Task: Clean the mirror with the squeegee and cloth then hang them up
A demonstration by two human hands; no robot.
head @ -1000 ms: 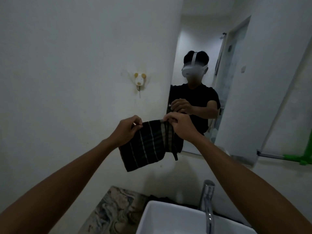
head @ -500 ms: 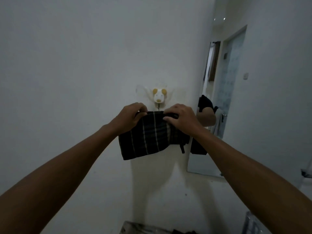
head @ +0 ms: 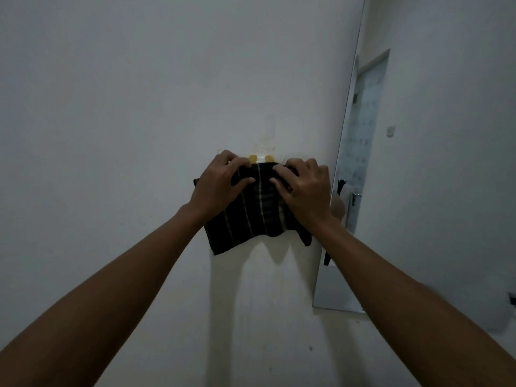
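A dark cloth (head: 251,219) with thin pale stripes hangs flat against the white wall, its top edge right at the small wall hook (head: 261,157) with two yellow knobs. My left hand (head: 220,185) grips the cloth's upper left part. My right hand (head: 304,191) grips its upper right part, fingers pressed on the fabric. The cloth covers most of the hook, so only the yellow knobs show. The mirror (head: 354,163) runs along the wall to the right of my hands. No squeegee is in view.
The white wall (head: 139,107) fills the left and centre. The mirror reflects a doorway and a towel on a rail. A dark object (head: 512,298) shows at the right edge.
Both hands lifted the cloth up and pushed it toward the wall, over the hook. My view swung left and up, so the sink and tap left the frame.
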